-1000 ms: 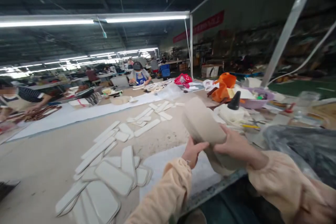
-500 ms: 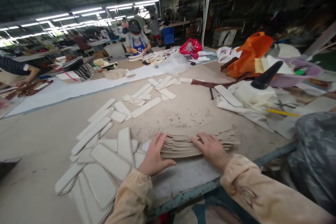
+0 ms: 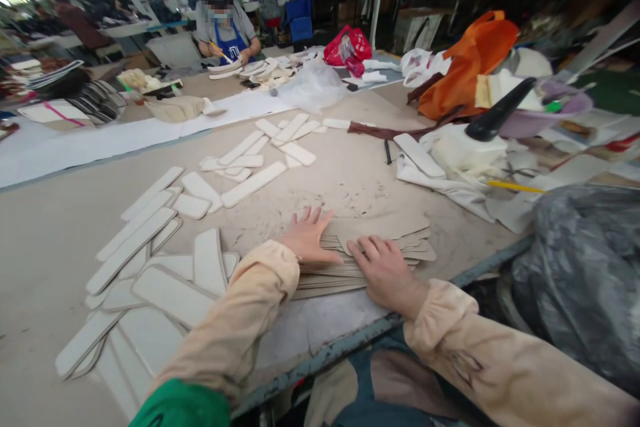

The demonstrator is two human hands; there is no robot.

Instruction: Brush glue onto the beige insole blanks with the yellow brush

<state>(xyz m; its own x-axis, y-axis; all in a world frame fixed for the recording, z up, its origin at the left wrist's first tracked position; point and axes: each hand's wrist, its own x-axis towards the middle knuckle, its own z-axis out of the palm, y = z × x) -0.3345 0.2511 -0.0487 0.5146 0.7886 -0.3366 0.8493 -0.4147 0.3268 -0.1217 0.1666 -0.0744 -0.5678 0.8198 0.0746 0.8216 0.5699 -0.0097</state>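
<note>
A stack of thin tan cardboard pieces (image 3: 395,240) lies flat near the front edge of the worktable (image 3: 50,240). My left hand (image 3: 307,237) rests on the stack's left part, fingers stretched out and spread. My right hand (image 3: 383,267) lies flat on the stack's near side, fingers extended. Neither hand grips anything. Just left of my left arm lie several white padded strips (image 3: 170,293) in a loose pile.
More white strips (image 3: 250,183) lie scattered mid-table. On the right stand a black-capped glue bottle (image 3: 493,120), white cloth, an orange bag (image 3: 470,67) and a purple basin (image 3: 550,113). A grey plastic bag (image 3: 580,267) bulges at the right. A person in a blue apron (image 3: 225,33) works at the far end.
A second ago both hands held the tan stack curled up in the air. It now lies flat on the table, and my hands have spread over it, the left moving onto its top.
</note>
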